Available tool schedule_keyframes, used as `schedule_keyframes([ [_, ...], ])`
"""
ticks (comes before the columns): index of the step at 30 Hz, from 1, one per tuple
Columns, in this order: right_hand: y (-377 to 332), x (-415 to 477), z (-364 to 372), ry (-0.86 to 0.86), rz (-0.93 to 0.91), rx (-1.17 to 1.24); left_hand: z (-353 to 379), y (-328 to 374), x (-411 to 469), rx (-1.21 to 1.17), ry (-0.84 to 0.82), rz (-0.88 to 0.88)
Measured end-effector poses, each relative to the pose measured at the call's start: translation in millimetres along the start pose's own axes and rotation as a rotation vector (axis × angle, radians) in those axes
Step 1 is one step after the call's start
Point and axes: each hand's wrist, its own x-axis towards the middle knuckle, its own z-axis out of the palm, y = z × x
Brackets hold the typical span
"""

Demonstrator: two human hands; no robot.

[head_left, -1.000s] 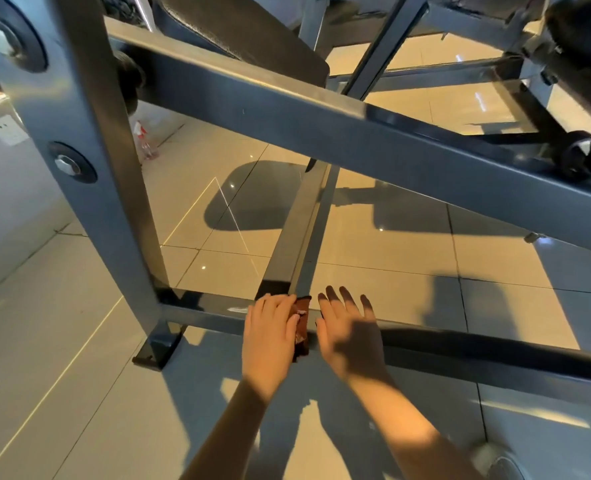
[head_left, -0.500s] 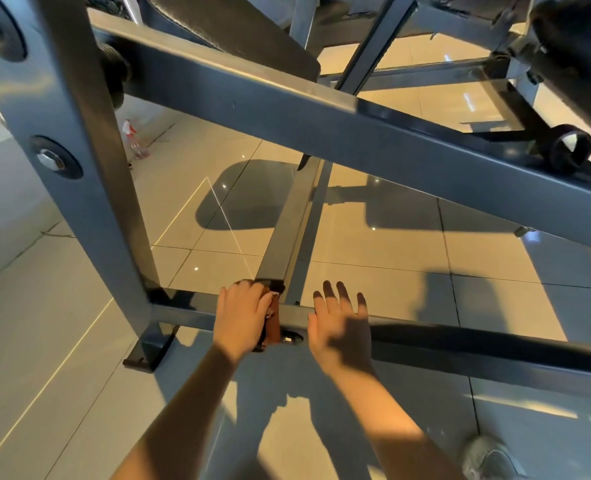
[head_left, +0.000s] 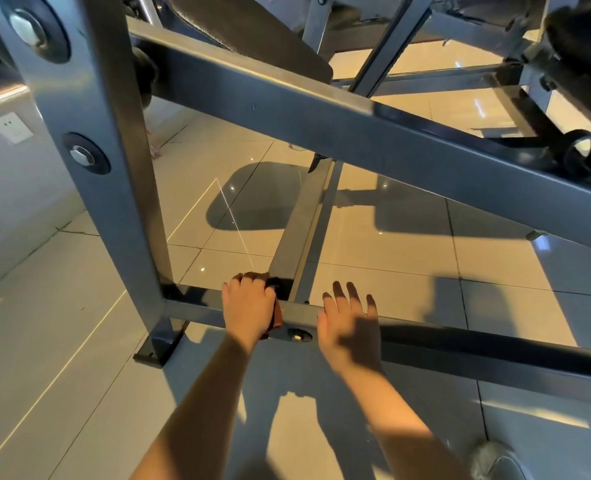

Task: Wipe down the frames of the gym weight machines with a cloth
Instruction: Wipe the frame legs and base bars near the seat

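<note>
The dark grey steel frame of a weight machine fills the view. Its low floor bar [head_left: 460,344] runs from left to right near the floor. My left hand [head_left: 249,306] grips a small brown cloth [head_left: 277,318] and presses it on this bar, just left of where the floor rail [head_left: 297,233] running away from me joins it. Only an edge of the cloth shows beside the palm. My right hand [head_left: 349,323] lies flat on the bar with fingers spread, right of the joint and a bolt [head_left: 298,336].
A thick upright post [head_left: 114,161] with bolts stands at the left on a foot plate [head_left: 159,348]. A sloping beam [head_left: 356,133] crosses overhead, with a padded seat [head_left: 252,36] behind. Glossy floor tiles lie all around. My shoe [head_left: 495,459] shows at the bottom right.
My left hand with the cloth has slid left along the floor bar, away from my right hand, uncovering the bolt. My right hand has stayed flat on the bar.
</note>
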Motion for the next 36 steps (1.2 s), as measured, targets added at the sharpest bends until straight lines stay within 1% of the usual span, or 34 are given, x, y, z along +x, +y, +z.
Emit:
schedule_keyframes([
  [1,0,-1,0,0.011,0.002,0.004,1,8,-5,-0.069,0.025,-0.013],
  [4,0,-2,2,0.033,0.001,0.007,14,21,-31,-0.32,0.16,0.15],
  [5,0,-1,2,0.037,0.005,0.003,16,18,-33,-0.337,0.164,0.179],
  [6,-1,0,2,0.038,0.008,0.001,13,15,-28,-0.309,0.135,0.185],
  [7,-1,0,2,0.036,0.008,0.0,10,12,-18,-0.246,0.092,0.154],
  [9,-2,0,3,0.038,0.004,-0.001,5,13,1,-0.141,0.03,0.033],
  [10,-1,-1,3,0.045,0.003,-0.002,3,15,3,-0.117,0.038,0.003],
  [11,0,-1,2,0.052,0.002,-0.002,4,17,-1,-0.123,0.07,0.01],
  [12,0,-1,2,0.053,0.0,0.0,9,17,-9,-0.181,0.12,0.06],
  [14,0,-3,1,0.049,-0.006,0.007,20,11,-34,-0.356,0.192,0.173],
  [15,1,-2,1,0.048,0.001,0.011,23,4,-39,-0.366,0.196,0.201],
  [16,1,-1,1,0.047,0.006,0.015,22,-5,-34,-0.33,0.164,0.226],
  [17,1,0,1,0.049,0.004,0.018,18,-11,-24,-0.296,0.126,0.207],
  [19,0,-1,1,0.046,0.004,0.024,7,-15,-3,-0.212,0.079,0.044],
  [20,-1,-2,1,0.046,0.009,0.023,7,-14,3,-0.144,0.094,0.005],
  [21,-1,-2,2,0.053,0.013,0.018,7,-10,1,-0.155,0.12,-0.011],
  [22,-2,-2,3,0.06,0.014,0.009,11,-8,-6,-0.164,0.134,0.012],
  [24,-3,-3,3,0.063,0.014,-0.006,22,-6,-27,-0.313,0.228,0.085],
  [25,-4,-2,3,0.063,0.02,-0.015,26,-9,-31,-0.341,0.238,0.127],
  [26,-5,-2,3,0.059,0.028,-0.03,28,-15,-27,-0.306,0.199,0.176],
  [27,-7,-2,4,0.051,0.026,-0.053,26,-22,-16,-0.257,0.154,0.173],
  [29,-14,-6,7,0.003,-0.019,-0.102,20,-34,8,-0.196,0.079,0.081],
  [31,-18,-11,12,-0.031,-0.074,-0.145,19,-35,13,-0.083,0.036,0.067],
  [32,-18,-13,14,-0.042,-0.091,-0.159,20,-31,6,-0.047,0.04,0.069],
  [33,-18,-15,14,-0.051,-0.102,-0.162,21,-24,-7,-0.149,0.062,0.055],
  [35,-16,-15,15,-0.044,-0.097,-0.168,27,-16,-31,-0.348,0.24,0.097],
  [36,-15,-14,15,-0.041,-0.089,-0.176,26,-16,-38,-0.369,0.251,0.143],
])
